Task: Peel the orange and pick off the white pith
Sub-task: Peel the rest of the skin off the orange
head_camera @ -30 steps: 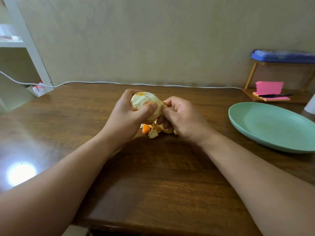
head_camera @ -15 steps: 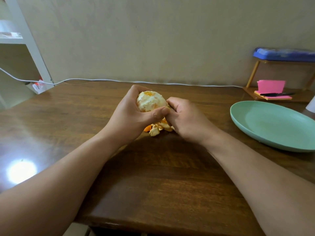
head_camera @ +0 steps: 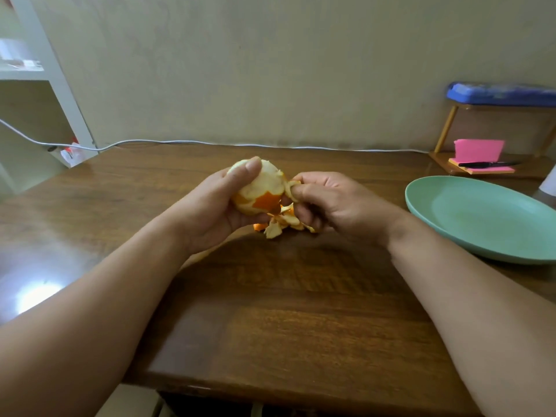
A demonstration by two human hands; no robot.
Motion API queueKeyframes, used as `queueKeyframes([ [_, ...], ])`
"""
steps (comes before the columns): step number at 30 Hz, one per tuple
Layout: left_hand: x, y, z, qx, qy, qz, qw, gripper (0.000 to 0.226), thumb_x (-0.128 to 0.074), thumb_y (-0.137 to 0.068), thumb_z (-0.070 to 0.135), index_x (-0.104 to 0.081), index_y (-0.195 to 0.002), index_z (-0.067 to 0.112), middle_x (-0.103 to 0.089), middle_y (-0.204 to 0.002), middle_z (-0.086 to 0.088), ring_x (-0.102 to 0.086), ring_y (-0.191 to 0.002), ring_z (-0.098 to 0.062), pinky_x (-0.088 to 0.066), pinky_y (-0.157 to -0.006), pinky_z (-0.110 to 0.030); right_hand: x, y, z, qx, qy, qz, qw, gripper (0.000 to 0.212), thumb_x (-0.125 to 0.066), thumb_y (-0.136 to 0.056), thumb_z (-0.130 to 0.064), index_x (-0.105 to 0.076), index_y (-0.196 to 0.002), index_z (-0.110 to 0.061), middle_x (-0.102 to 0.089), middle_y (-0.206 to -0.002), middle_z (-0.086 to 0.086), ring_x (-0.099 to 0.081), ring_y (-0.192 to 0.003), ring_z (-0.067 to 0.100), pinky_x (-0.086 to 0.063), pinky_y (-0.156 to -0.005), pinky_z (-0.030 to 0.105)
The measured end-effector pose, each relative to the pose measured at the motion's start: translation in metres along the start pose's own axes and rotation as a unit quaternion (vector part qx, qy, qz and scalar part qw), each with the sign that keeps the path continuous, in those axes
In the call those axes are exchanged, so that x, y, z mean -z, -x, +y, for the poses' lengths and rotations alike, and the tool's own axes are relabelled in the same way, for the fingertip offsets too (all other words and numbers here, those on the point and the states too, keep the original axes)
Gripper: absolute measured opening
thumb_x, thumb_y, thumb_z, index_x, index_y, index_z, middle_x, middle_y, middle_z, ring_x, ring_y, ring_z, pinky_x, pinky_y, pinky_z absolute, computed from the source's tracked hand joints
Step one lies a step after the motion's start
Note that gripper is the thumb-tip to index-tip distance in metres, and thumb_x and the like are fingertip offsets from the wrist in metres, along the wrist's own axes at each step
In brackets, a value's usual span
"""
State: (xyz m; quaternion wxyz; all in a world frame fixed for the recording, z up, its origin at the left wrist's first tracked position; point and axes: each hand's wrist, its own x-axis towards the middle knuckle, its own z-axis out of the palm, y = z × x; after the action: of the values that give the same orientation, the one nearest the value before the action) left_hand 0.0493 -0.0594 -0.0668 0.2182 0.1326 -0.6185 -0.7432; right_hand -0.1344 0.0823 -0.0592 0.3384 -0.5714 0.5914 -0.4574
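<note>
The worktop (head_camera: 285, 311) is dark brown wood. Its near edge runs across just below the person's forearms, its far edge meets the wall, and its left corner angles away toward a white shelf unit (head_camera: 54, 70). A white cable (head_camera: 210, 142) trails along the far edge. A broad stretch of wood lies between the near edge and the hands, and more of it to the left, where a lamp glare shines off the surface. On the right a green plate (head_camera: 481, 218) sits near the right forearm, though the two stay apart. Behind it, in the far right corner, a small wooden stand (head_camera: 445, 130) carries a blue box (head_camera: 499, 93) on top, with pink notes (head_camera: 478, 150) and a dark pen-like thing (head_camera: 487, 164) below.

The orange (head_camera: 261, 185) is held up over the middle of the worktop, mostly pale with pith, with a patch of bright skin on its lower front. The left hand (head_camera: 216, 206) grips it, thumb laid over the top and fingers cupped underneath. The right hand (head_camera: 337, 203) is right beside it, thumb and forefinger pinching a flap of peel (head_camera: 290, 188) at the fruit's right side, the other fingers curled in. Loose peel scraps (head_camera: 279, 224) sit heaped beneath the two hands; I cannot tell whether the right fingers touch them.
</note>
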Motion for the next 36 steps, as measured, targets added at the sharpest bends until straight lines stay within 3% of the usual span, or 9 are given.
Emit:
queueKeyframes([
  [3, 0.006, 0.0, 0.001, 0.019, 0.117, -0.05, 0.992, 0.082, -0.095, -0.066, 0.059, -0.069, -0.124, 0.007, -0.073, -0.116, -0.02, -0.076, -0.094, -0.026, -0.064, -0.069, -0.028, 0.002, -0.004, 0.003, -0.013, -0.152, -0.035, 0.988, 0.025, -0.04, -0.115, -0.015, -0.062, -0.104, -0.009, -0.056, -0.069, 0.006, -0.046, -0.056, 0.013, -0.031, -0.043, 0.022],
  [5, 0.01, -0.001, 0.002, 0.02, 0.172, -0.058, 0.983, 0.09, -0.094, -0.066, 0.059, -0.063, -0.13, 0.004, -0.07, -0.119, -0.022, -0.075, -0.094, -0.029, -0.064, -0.066, -0.028, 0.004, -0.007, 0.006, -0.018, -0.171, -0.022, 0.985, 0.024, -0.042, -0.115, -0.018, -0.064, -0.111, -0.009, -0.059, -0.072, 0.005, -0.049, -0.056, 0.013, -0.034, -0.044, 0.021],
  [8, 0.01, -0.004, 0.0, 0.012, 0.15, -0.032, 0.988, 0.095, -0.097, -0.063, 0.058, -0.061, -0.133, 0.004, -0.069, -0.119, -0.022, -0.075, -0.098, -0.033, -0.065, -0.071, -0.032, 0.004, -0.008, 0.013, 0.0, 0.057, 0.044, 0.997, 0.029, -0.046, -0.115, -0.034, -0.07, -0.112, -0.019, -0.069, -0.08, -0.001, -0.053, -0.064, 0.012, -0.047, -0.056, 0.031],
  [10, 0.008, -0.005, -0.002, 0.016, 0.119, -0.008, 0.993, 0.095, -0.1, -0.06, 0.056, -0.063, -0.131, 0.005, -0.071, -0.116, -0.02, -0.075, -0.099, -0.033, -0.065, -0.075, -0.035, 0.001, -0.007, 0.017, 0.005, 0.212, 0.063, 0.975, 0.032, -0.047, -0.113, -0.045, -0.074, -0.112, -0.029, -0.075, -0.092, -0.01, -0.064, -0.078, 0.01, -0.055, -0.076, 0.041],
  [13, 0.004, -0.006, -0.004, 0.026, 0.085, 0.027, 0.996, 0.067, -0.087, -0.081, 0.051, -0.066, -0.128, 0.008, -0.073, -0.115, -0.017, -0.076, -0.1, -0.033, -0.064, -0.077, -0.034, -0.003, -0.008, 0.018, 0.029, 0.282, 0.09, 0.955, 0.031, -0.052, -0.11, -0.048, -0.073, -0.128, -0.035, -0.072, -0.115, -0.009, -0.067, -0.106, 0.011, -0.056, -0.095, 0.041],
  [17, 0.0, -0.008, -0.003, 0.035, 0.08, 0.072, 0.994, 0.062, -0.079, -0.086, 0.052, -0.065, -0.133, 0.012, -0.07, -0.122, -0.016, -0.075, -0.106, -0.033, -0.066, -0.079, -0.035, -0.006, -0.006, 0.008, 0.035, 0.303, 0.151, 0.94, 0.039, -0.059, -0.107, -0.048, -0.064, -0.143, -0.032, -0.065, -0.126, -0.013, -0.061, -0.11, 0.004, -0.051, -0.088, 0.02],
  [24, -0.004, -0.007, -0.001, 0.047, 0.138, 0.079, 0.986, 0.052, -0.062, -0.104, 0.038, -0.06, -0.14, 0.001, -0.07, -0.133, -0.023, -0.073, -0.113, -0.032, -0.064, -0.095, -0.044, -0.016, -0.01, 0.009, 0.01, 0.229, 0.162, 0.96, 0.036, -0.064, -0.098, -0.064, -0.07, -0.109, -0.031, -0.074, -0.097, -0.014, -0.068, -0.089, 0.0, -0.052, -0.072, 0.024],
  [29, -0.001, -0.01, -0.006, 0.026, 0.102, 0.083, 0.991, 0.061, -0.071, -0.1, 0.035, -0.053, -0.147, 0.0, -0.064, -0.143, -0.028, -0.07, -0.124, -0.039, -0.063, -0.095, -0.045, -0.019, -0.011, 0.011, -0.007, 0.187, 0.151, 0.971, 0.034, -0.063, -0.1, -0.062, -0.069, -0.108, -0.03, -0.076, -0.096, -0.011, -0.07, -0.085, 0.002, -0.05, -0.072, 0.025],
  [36, -0.006, -0.006, -0.006, -0.019, 0.003, 0.124, 0.992, 0.067, -0.085, -0.083, 0.033, -0.052, -0.137, 0.009, -0.066, -0.134, -0.022, -0.074, -0.116, -0.037, -0.064, -0.088, -0.047, -0.021, -0.007, 0.006, -0.012, 0.188, 0.122, 0.975, 0.028, -0.058, -0.105, -0.057, -0.069, -0.108, -0.031, -0.078, -0.098, -0.01, -0.073, -0.09, 0.004, -0.062, -0.083, 0.036],
])
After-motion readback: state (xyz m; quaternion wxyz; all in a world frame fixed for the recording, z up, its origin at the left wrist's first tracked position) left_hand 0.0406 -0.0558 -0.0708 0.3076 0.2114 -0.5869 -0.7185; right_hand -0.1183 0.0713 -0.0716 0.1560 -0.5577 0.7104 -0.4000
